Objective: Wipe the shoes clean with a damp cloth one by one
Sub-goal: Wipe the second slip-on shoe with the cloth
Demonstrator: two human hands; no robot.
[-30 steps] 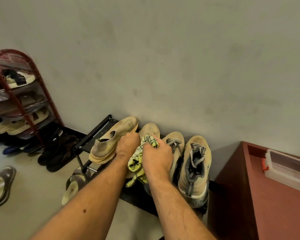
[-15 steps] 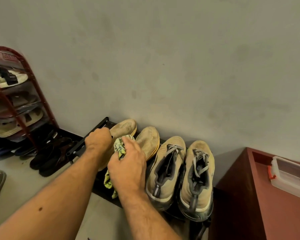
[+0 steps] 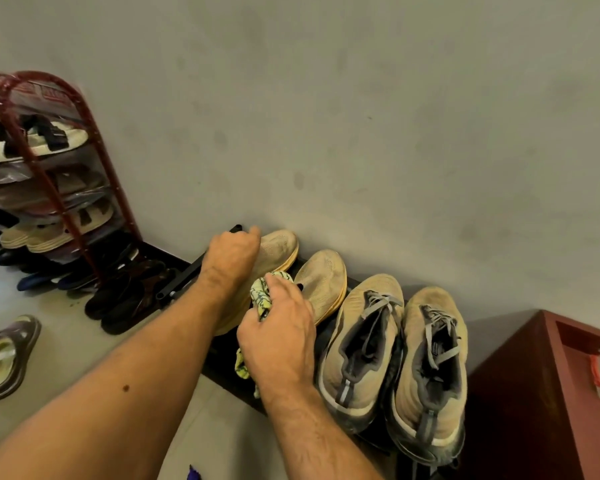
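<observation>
Nearest: right hand [image 3: 278,336] w/ fingers clenched round the yellow-green cloth [image 3: 262,297]; a tail of it hangs below the palm, over the low black rack [image 3: 222,362]. Just beyond those fingers sits the second slip-on shoe [image 3: 323,282], toe to the wall. Right of that hand, the two laced sneakers [image 3: 395,344] look dusty, prob. not wiped yet. Further out, left hand [image 3: 231,254] rests curled on the first slip-on shoe [image 3: 278,247], steadying it; can't tell how firmly the fingers grip. Cloth lies btwn the two slip-ons. My read: early stage, one pair in hand, sneakers left; whether either slip-on is finished, can't say.
</observation>
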